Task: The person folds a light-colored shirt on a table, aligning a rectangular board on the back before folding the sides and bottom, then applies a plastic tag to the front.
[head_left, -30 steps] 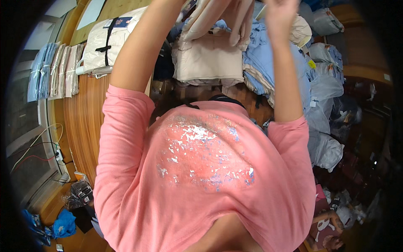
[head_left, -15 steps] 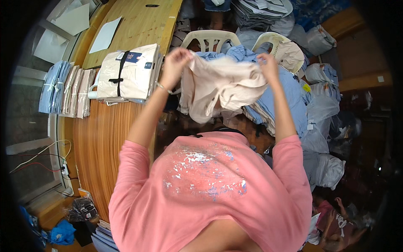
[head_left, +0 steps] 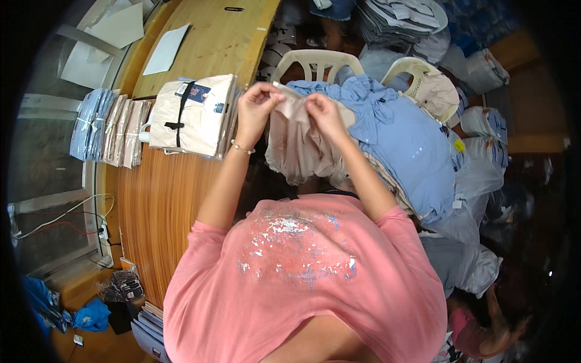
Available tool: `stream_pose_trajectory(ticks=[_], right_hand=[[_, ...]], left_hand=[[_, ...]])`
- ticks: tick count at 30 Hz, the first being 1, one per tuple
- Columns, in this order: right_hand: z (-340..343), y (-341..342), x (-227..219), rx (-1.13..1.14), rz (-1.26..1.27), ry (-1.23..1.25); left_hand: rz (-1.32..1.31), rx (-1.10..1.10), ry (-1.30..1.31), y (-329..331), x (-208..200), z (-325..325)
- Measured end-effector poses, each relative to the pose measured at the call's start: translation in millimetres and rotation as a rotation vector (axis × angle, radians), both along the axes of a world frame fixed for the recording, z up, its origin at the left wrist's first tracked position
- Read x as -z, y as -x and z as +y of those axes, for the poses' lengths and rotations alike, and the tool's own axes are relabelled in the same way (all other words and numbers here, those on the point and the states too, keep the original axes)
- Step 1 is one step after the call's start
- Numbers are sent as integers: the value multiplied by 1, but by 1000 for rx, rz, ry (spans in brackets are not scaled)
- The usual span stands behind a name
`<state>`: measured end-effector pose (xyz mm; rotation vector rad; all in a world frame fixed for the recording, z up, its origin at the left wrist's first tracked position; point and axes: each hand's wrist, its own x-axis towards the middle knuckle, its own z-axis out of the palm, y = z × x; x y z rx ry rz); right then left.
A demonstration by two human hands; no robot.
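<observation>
Left grip (head_left: 256,110) and right grip (head_left: 327,116) pinch beige cloth (head_left: 295,148) beside blue garments (head_left: 408,148), chair (head_left: 319,56) beyond.

Counts, relative to the strapped stack (head_left: 193,124) (1 of it): just right, 2 hands, left hand (head_left: 255,109) and right hand (head_left: 325,114), sharing 1 beige garment (head_left: 296,148); 1 bracelet (head_left: 243,147). Farther right: 2 plastic chairs, near chair (head_left: 318,58) and far chair (head_left: 446,113); 1 yellow tag (head_left: 459,145). Beyond it: 1 white sheet (head_left: 166,49), 1 black pen-like item (head_left: 234,9). Left of it: tied blue garments (head_left: 89,130) and tied beige garments (head_left: 128,130), several each, can't get exact count. Near its lower left: cables (head_left: 63,219), at least 2.
</observation>
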<state>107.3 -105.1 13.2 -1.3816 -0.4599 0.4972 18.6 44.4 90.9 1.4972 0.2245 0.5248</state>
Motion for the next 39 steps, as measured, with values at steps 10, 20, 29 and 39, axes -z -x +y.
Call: stream_pose_trajectory(ticks=[10, 20, 29, 39], right_hand=[[-22, -77, -224, -314, -514, -67], [-41, -31, -86, -223, -541, 130], [-57, 17, -10, -51, -1042, 448], [-65, 30, 23, -265, -1217, 453]], left_hand=[[-256, -24, -269, -27, -152, 14], [183, 87, -525, 17, -23, 2], [292, 118, -690, 49, 45, -10], [272, 201, -910, 69, 71, -7]])
